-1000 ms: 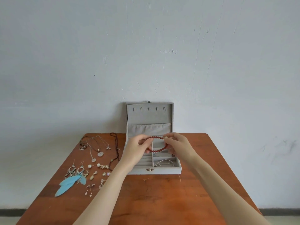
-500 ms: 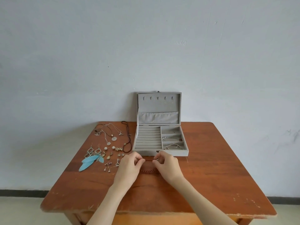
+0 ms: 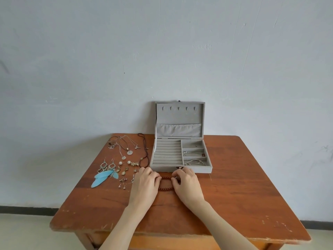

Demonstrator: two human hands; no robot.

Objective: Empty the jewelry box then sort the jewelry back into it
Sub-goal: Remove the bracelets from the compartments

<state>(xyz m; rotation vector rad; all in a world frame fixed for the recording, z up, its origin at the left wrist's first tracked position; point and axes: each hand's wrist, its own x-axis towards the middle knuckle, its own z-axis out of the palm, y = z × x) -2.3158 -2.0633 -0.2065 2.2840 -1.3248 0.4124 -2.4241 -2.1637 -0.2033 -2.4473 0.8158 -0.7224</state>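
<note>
A grey jewelry box [image 3: 181, 160] stands open at the back of a wooden table [image 3: 234, 195], its lid [image 3: 180, 121] upright against a pale wall [image 3: 162, 51]. The lid's lining has 5 small hooks in a row and a gathered pocket below them. The box's left half is ribbed with ring rolls; the right half has 3 compartments, the far 1 holding a tiny dark item, the middle 1 a thin silver chain [image 3: 193, 152] and the near 1 another silver chain [image 3: 195, 162]. Just in front of the box, a red bead bracelet [image 3: 166, 188] lies on the table as a loop between both hands. The left hand [image 3: 144, 186] pinches its left side with curled fingers, and the right hand [image 3: 188, 186] pinches its right side the same way, with a small metal piece at the fingertips; how tight the grip is cannot be told. Left of the box, necklaces [image 3: 126, 147] lie spread near the far edge, a dark beaded strand [image 3: 145, 150] runs beside the box's left wall, and closer to the person lie blue feather earrings [image 3: 105, 175], 2 pearls [image 3: 124, 162], drop earrings [image 3: 124, 171] and several small studs [image 3: 122, 183]. The floor shows below, with a dark skirting strip along the wall.
</note>
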